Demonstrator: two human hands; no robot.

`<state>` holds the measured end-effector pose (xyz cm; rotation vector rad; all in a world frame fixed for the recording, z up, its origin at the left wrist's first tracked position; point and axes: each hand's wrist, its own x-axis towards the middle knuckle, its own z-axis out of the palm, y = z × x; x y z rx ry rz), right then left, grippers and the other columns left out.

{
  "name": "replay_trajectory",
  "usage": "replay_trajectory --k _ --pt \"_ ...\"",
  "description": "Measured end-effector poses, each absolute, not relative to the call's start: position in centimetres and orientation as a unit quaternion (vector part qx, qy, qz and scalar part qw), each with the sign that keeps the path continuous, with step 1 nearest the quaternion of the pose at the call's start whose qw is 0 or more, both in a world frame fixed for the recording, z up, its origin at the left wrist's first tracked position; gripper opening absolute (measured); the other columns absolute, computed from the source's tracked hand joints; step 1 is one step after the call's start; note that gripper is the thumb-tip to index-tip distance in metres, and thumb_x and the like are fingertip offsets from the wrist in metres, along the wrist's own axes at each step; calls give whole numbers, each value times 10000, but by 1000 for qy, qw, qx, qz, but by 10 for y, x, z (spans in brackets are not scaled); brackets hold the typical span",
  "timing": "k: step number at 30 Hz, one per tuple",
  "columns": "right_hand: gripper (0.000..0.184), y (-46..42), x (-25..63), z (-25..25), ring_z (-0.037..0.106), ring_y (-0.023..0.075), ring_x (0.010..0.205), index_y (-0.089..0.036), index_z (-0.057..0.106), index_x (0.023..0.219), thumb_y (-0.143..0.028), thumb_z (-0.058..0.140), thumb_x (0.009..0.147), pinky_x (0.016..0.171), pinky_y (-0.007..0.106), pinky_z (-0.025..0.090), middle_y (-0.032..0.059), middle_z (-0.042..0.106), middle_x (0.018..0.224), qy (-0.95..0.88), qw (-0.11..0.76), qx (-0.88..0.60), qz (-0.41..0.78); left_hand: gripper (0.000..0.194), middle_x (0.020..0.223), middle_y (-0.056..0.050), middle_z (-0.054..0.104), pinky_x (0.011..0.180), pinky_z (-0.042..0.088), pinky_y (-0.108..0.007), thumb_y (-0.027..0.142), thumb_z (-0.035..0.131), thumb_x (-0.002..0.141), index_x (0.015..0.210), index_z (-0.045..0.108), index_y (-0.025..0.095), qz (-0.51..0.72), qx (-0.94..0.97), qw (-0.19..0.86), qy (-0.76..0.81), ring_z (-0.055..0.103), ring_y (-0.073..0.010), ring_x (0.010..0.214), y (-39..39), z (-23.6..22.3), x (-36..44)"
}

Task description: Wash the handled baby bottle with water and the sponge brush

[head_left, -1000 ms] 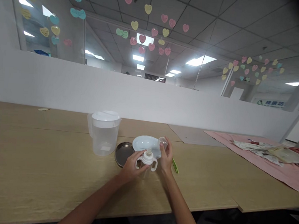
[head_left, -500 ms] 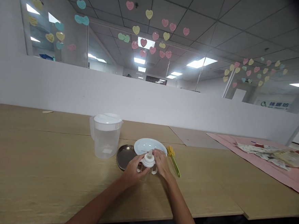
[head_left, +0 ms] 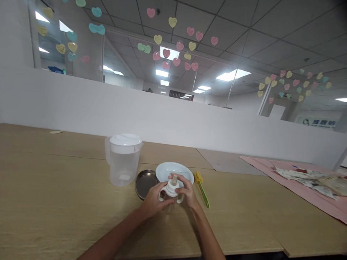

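Observation:
A baby bottle (head_left: pixel 173 190) with a white collar, a pale nipple and two white side handles stands upright between my hands. My left hand (head_left: pixel 153 196) is wrapped round its left side, with the thumb across the front of the clear body. On the right, my right hand (head_left: pixel 188 191) grips the white collar, thumb in front and fingers behind. Just past the bottle lies a white oval bowl (head_left: pixel 162 169), partly covered by my right fingers. To its left is a round dark metal dish (head_left: pixel 145 183), its right edge hidden behind my left hand.
A clear lidded pitcher (head_left: pixel 123 164) stands left of the metal dish. A yellow-headed brush with a green handle (head_left: pixel 204 193) lies right of the bowl. Farther right, a pink cloth (head_left: pixel 266 168) carries papers and packets. The white wall (head_left: pixel 162 117) borders the table's back.
My right hand has shifted its grip on the collar; its thumb now shows in front and its fingers arch behind the nipple. My left hand stays on the bottle. The view has tilted slightly.

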<state>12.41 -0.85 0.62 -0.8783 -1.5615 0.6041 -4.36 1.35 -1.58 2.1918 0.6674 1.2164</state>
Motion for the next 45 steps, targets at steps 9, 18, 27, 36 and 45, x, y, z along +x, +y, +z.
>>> replay_trajectory --k 9,18,27,36,45 --pt "575 -10 130 0 394 234 1172 -235 396 1278 -412 523 746 1004 374 277 53 461 1261 -724 536 -414 134 663 1208 -121 526 848 451 -351 383 658 649 1222 422 147 441 811 264 279 544 -241 1010 11 -19 -42" --pt "434 -11 130 -2 494 249 1054 -203 553 1114 -457 516 765 937 389 351 67 570 1116 -716 523 -437 151 700 1093 -98 578 770 466 -315 359 657 642 1245 373 145 427 809 282 289 565 -216 922 7 -16 -42" --pt "439 -12 121 12 520 238 1037 -196 561 1068 -409 630 690 896 371 411 77 561 1136 -627 633 -369 264 744 1110 -102 543 839 414 -369 437 675 610 1240 377 177 456 804 235 300 526 -234 963 9 -15 -43" --pt "447 -2 125 33 540 223 1022 -211 552 1080 -386 649 680 890 368 419 62 586 1106 -567 709 -337 249 242 880 -31 634 841 380 -320 373 539 778 949 588 209 521 782 210 270 553 -192 896 11 57 -17" --pt "523 18 135 46 577 191 914 -183 513 1126 -425 624 676 762 315 459 81 600 1049 -423 811 -352 199 229 796 -39 658 755 432 -286 265 570 741 945 626 180 561 713 305 291 589 -168 762 51 65 -3"
